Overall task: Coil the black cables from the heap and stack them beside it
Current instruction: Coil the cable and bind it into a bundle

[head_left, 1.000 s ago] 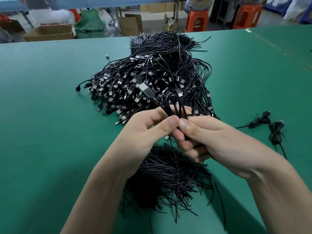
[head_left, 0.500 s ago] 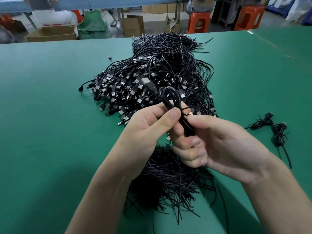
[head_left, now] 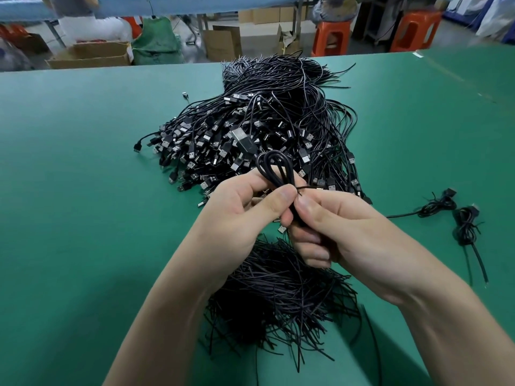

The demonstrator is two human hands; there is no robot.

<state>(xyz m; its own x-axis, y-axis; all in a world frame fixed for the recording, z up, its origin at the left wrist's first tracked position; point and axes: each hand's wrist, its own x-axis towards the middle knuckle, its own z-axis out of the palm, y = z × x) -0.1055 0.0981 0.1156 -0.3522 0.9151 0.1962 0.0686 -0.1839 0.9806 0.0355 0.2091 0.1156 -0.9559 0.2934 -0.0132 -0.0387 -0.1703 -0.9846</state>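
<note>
Both hands, left [head_left: 245, 207] and right [head_left: 342, 232], pinch a looped black cable [head_left: 274, 169] above the green worktop [head_left: 83, 218], apparently twisting a tie; the cable heap [head_left: 264, 129] lies just beyond.

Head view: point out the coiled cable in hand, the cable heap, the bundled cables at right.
coiled cable [head_left: 278, 181]: head view, converging loop strands.
cable heap [head_left: 211, 140]: head view, USB plugs at front.
bundled cables [head_left: 438, 204]: head view, left bundle's middle.

Cable loop [head_left: 261, 168] now taller, more exposed.
</note>
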